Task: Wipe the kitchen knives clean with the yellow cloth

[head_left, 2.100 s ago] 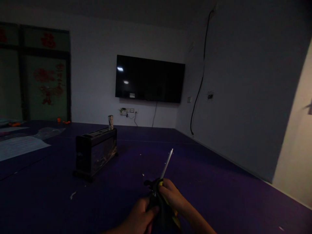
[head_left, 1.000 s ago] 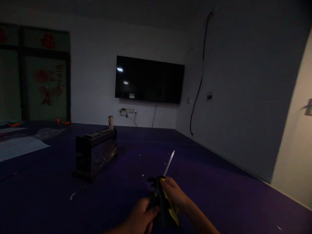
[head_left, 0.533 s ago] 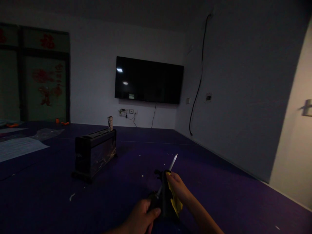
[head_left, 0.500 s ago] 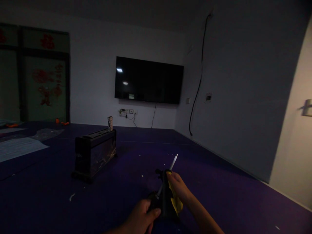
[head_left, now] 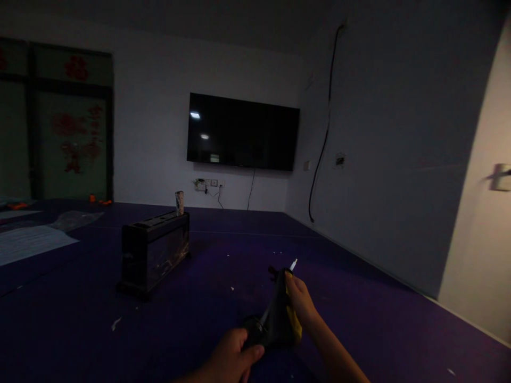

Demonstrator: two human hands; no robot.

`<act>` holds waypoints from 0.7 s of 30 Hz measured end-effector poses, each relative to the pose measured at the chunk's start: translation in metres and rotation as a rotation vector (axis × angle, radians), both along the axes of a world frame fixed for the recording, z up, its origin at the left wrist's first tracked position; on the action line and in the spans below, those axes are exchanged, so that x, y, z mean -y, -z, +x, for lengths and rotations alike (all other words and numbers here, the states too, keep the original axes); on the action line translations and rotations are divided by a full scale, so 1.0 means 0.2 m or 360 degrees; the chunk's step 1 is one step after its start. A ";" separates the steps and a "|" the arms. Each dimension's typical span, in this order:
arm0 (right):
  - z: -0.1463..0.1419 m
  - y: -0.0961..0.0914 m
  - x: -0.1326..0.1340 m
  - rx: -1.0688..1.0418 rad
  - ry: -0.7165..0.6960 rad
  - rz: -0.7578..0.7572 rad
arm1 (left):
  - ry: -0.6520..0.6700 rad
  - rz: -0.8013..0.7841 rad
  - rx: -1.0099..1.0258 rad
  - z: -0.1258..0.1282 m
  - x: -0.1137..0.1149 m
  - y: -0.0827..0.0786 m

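Observation:
Both of my hands are on a dark tool with a yellow side panel (head_left: pixel 295 324); its kind is hard to make out in the dim light. My left hand (head_left: pixel 233 354) is closed around a black, handle-like part (head_left: pixel 254 331), from which a thin grey shaft (head_left: pixel 265 316) runs up and to the right. My right hand (head_left: pixel 302 302) is closed on the upper end of the black and yellow body. A pale, pointed tip (head_left: pixel 294 264) sticks out just beyond the right fingers. Beside it juts a small black knob (head_left: pixel 273 270).
A black, box-shaped appliance (head_left: pixel 159 255) stands left on the purple surface (head_left: pixel 223 330), with a patterned cylinder (head_left: pixel 179 203) on top. Paper sheets (head_left: pixel 35 242) and clear plastic (head_left: pixel 75 219) lie farther left. Small white scraps are scattered about. A television (head_left: pixel 243 133) hangs on the wall.
My right hand and the body's upper end have shifted slightly right and up. Less of the pale tip protrudes now. My left hand stays in nearly the same place.

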State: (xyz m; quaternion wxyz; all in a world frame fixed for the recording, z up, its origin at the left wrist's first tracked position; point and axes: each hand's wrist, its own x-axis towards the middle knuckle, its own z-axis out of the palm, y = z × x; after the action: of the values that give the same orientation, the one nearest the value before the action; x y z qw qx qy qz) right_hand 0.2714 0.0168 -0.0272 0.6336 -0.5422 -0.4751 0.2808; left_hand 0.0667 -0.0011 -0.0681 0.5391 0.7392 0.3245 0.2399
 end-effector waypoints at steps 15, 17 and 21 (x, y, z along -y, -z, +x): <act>0.18 -0.01 0.01 -0.0291 0.0317 0.0180 | -0.0011 0.0020 -0.0210 0.01 0.01 -0.04; 0.20 -0.02 0.01 -0.0277 0.0346 0.0178 | -0.0019 0.0019 -0.0224 0.01 0.01 -0.03; 0.24 -0.02 0.01 -0.0236 0.0415 0.0194 | -0.0039 0.0028 -0.0271 0.00 0.01 -0.02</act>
State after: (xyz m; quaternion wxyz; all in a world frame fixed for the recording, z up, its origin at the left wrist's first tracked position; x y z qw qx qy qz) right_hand 0.3201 0.0155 -0.0240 0.7298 -0.5376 -0.3687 0.2062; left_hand 0.0673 -0.0040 -0.0634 0.5000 0.7577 0.3763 0.1855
